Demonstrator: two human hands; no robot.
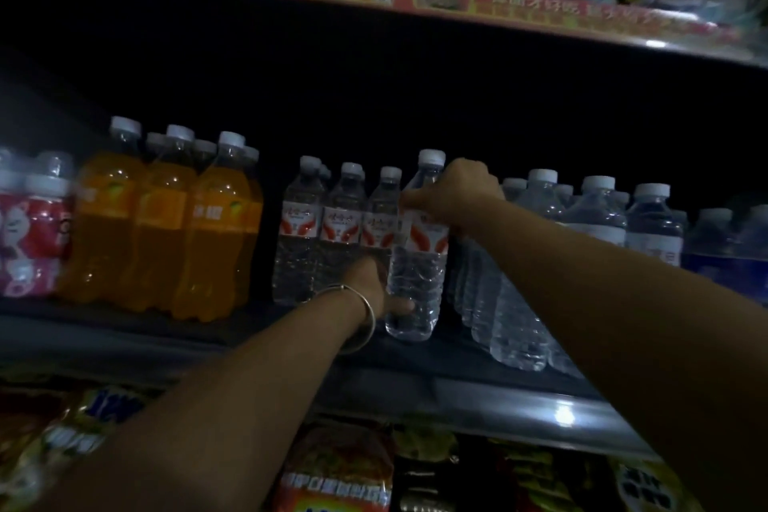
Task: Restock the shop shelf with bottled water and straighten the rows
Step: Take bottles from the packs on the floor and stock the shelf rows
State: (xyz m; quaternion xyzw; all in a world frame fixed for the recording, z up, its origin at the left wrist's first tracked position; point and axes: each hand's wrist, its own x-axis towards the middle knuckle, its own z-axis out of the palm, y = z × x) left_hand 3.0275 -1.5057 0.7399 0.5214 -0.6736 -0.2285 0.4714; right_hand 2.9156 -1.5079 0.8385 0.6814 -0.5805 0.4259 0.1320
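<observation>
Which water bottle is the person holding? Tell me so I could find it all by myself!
Look at the dark middle shelf and find the orange drink bottles; just right of them stands a row of clear water bottles with red-and-white labels. The held bottle is at that row's right end. It alone has the right hand near its neck and the left hand low down.

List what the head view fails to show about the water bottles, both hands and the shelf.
- Water bottle label: print too small and blurred to read.
- Right hand: fingers wrap behind the bottle's neck, hidden.
- Left hand: fingertips hidden behind the bottle's base.
- Shelf depth: black shadow hides the rear rows.
- Bottles at right: dim, cut by the edge.
</observation>
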